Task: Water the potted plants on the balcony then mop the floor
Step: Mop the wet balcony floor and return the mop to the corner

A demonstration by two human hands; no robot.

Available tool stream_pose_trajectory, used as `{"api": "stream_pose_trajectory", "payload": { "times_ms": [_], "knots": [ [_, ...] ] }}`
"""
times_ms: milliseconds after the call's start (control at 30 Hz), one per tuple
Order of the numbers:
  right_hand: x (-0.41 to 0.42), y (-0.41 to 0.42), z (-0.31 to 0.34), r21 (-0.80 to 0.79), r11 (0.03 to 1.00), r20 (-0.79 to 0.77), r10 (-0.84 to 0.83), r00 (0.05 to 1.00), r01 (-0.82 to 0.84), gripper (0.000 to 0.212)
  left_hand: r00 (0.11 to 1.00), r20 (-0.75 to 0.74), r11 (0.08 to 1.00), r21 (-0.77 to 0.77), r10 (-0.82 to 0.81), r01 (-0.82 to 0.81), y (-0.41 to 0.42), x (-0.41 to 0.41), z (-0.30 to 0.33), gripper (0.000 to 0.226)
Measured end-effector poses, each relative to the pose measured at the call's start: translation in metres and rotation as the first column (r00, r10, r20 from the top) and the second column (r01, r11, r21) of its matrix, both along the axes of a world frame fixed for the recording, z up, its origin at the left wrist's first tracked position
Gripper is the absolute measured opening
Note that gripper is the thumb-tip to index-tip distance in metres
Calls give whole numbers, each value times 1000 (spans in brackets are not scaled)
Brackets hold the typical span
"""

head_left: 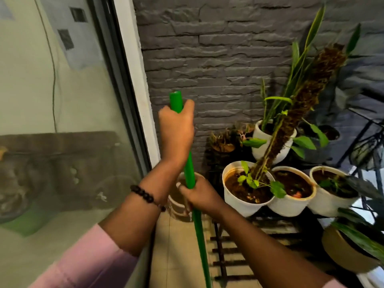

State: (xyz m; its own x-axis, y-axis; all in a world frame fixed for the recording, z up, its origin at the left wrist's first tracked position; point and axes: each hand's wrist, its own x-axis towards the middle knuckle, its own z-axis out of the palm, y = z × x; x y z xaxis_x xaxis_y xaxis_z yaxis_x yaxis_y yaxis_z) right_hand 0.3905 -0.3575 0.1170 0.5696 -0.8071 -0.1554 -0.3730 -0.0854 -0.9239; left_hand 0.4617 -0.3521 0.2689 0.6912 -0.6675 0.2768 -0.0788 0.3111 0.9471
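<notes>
A green mop handle (190, 169) stands nearly upright in the middle of the view and runs down past the bottom edge; its head is hidden. My left hand (176, 132) grips the handle near its top end. My right hand (199, 195) grips it lower down, thumb over the shaft. Several white pots with dark wet soil and small green plants (247, 183) sit on a black rack to the right. A taller white pot (274, 140) behind them holds a plant on a brown moss pole.
A glass sliding door (62, 142) fills the left side, its white frame (143, 113) close to my left arm. A grey stone wall (218, 59) stands behind. A small patterned pot (178, 206) sits on the beige floor tiles (176, 256). A tan pot (345, 252) sits low right.
</notes>
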Motion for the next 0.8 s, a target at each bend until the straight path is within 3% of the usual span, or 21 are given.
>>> {"api": "stream_pose_trajectory", "payload": {
  "times_ms": [100, 233, 467, 533, 667, 800],
  "knots": [
    [26, -21, 37, -34, 999, 65, 1, 998, 1, 45, 994, 107, 998, -65, 32, -25, -17, 15, 39, 22],
    [51, -50, 54, -85, 995, 99, 52, 994, -44, 42, 976, 219, 995, -102, 16, 6, -39, 23, 61, 27],
    [110, -137, 28, -92, 986, 106, 151, 983, -142, 23, 909, 412, 996, -87, 66, -34, -117, 72, 27, 29],
    [113, -147, 20, -88, 985, 103, 156, 982, -147, 20, 899, 435, 999, -35, 48, -37, -131, 85, 7, 35],
    [136, -218, 12, -173, 976, 83, 151, 985, -135, 24, 881, 472, 968, 211, 24, -139, -197, 142, -49, 56],
    [164, -265, -3, -267, 935, -14, 239, 971, -234, 26, 912, 406, 935, 296, 63, -197, -234, 176, -95, 48]
  ]
}}
